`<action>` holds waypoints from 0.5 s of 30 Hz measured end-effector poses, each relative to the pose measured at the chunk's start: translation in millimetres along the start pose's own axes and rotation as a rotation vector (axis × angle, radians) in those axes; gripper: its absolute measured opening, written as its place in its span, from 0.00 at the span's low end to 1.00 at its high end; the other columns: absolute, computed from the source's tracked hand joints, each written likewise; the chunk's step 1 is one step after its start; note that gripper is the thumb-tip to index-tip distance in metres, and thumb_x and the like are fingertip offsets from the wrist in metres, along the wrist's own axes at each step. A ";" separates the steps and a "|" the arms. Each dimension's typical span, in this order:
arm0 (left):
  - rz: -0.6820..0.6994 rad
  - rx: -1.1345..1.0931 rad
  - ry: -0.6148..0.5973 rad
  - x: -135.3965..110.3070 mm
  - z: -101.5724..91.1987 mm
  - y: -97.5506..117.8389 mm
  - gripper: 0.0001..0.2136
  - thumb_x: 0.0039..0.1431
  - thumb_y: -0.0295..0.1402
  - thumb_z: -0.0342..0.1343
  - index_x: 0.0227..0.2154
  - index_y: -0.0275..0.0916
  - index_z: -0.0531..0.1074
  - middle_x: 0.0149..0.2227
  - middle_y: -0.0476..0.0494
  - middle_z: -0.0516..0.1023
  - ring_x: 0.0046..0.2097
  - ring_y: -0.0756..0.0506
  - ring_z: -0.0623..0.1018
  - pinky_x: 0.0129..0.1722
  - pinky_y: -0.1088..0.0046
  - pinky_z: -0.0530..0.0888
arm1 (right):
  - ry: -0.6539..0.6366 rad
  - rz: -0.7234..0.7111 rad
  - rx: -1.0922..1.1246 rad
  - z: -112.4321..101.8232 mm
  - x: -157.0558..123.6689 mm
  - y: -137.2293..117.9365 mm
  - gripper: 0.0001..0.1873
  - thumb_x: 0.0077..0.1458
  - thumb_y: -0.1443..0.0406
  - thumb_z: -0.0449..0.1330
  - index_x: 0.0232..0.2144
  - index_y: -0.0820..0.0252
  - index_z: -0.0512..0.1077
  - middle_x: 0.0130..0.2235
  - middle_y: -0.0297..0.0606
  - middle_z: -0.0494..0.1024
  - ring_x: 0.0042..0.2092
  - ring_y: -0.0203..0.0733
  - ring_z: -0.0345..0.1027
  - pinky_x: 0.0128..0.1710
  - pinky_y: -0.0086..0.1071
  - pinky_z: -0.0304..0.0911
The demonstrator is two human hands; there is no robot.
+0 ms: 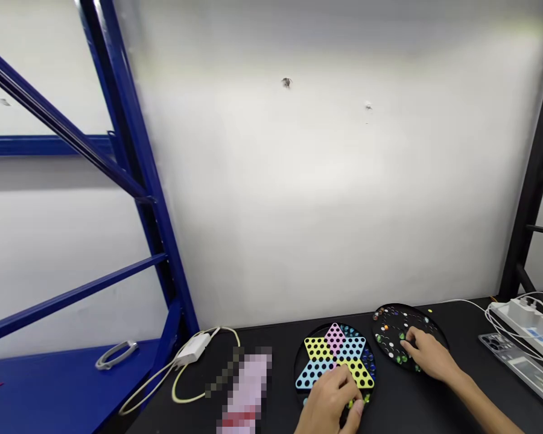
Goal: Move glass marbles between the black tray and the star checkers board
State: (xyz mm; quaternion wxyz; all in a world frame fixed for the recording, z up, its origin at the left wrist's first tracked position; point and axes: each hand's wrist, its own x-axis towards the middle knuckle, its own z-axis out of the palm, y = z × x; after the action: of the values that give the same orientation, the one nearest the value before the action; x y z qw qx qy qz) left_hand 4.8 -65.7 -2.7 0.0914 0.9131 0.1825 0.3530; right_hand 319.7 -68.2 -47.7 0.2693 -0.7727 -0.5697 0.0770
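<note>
A Chinese checkers board [314, 375] lies on the black table, its star in pink, yellow and blue with dark holes. My left hand [330, 395] bends over its near edge with curled fingers; whatever they grip is hidden. Blue marbles [368, 360] sit along the rim at the right, and yellow-green marbles [366, 398] show by the left fingertips. To the right is a round black tray [414, 322] with scattered glass marbles. Over it my right hand [428, 352] has thumb and forefinger drawn together beside a green marble [402, 336]; I cannot make out what is between them.
A white power adapter [193, 349] with cables lies left of the board, near a pixelated patch [248, 392]. At the right are a phone [498, 342] and a power strip [531, 325] with plugs and wires. A white wall and blue metal frame [145, 157] stand behind.
</note>
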 end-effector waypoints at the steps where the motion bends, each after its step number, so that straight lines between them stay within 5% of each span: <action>1: 0.005 0.006 -0.002 0.2 -0.2 0.2 0.17 0.72 0.39 0.39 0.30 0.41 0.68 0.31 0.47 0.71 0.33 0.47 0.72 0.31 0.72 0.66 | -0.026 0.006 0.000 0.1 -0.8 -0.5 0.13 0.56 0.53 0.52 0.28 0.53 0.67 0.26 0.33 0.73 0.29 0.44 0.69 0.27 0.31 0.55; 5: -0.007 0.013 0.006 0.3 -0.3 1.1 0.16 0.71 0.38 0.41 0.29 0.41 0.68 0.31 0.46 0.71 0.33 0.47 0.72 0.31 0.72 0.66 | -0.068 0.109 0.356 -7.4 3.4 -9.4 0.17 0.53 0.50 0.53 0.21 0.53 0.60 0.20 0.31 0.64 0.24 0.39 0.59 0.24 0.29 0.49; 9: -0.017 -0.002 0.013 -2.0 2.7 0.5 0.16 0.70 0.38 0.41 0.29 0.41 0.68 0.31 0.47 0.71 0.32 0.47 0.72 0.30 0.72 0.66 | -0.090 0.235 0.817 -23.1 14.0 -15.3 0.21 0.56 0.46 0.41 0.25 0.52 0.58 0.21 0.27 0.60 0.19 0.34 0.46 0.18 0.28 0.43; 12: -0.013 0.010 0.010 -3.5 4.5 -0.4 0.15 0.70 0.37 0.41 0.29 0.41 0.68 0.31 0.46 0.71 0.33 0.47 0.72 0.29 0.73 0.66 | -0.085 0.209 0.791 -28.6 14.8 -11.9 0.21 0.56 0.46 0.44 0.25 0.53 0.61 0.22 0.27 0.61 0.19 0.33 0.46 0.18 0.28 0.42; 15: -0.012 0.017 0.012 -2.6 3.1 0.5 0.16 0.71 0.37 0.41 0.29 0.41 0.68 0.31 0.47 0.71 0.33 0.48 0.72 0.30 0.73 0.66 | -0.094 0.054 0.487 -22.2 5.5 -4.8 0.19 0.55 0.49 0.53 0.22 0.55 0.64 0.20 0.29 0.64 0.22 0.37 0.58 0.22 0.29 0.48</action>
State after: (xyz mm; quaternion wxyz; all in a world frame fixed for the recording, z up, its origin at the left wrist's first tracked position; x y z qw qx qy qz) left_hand 5.3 -67.3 -6.4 0.0850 0.9106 0.1915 0.3562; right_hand 327.1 -69.5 -25.6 0.4187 -0.6955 -0.5253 0.2549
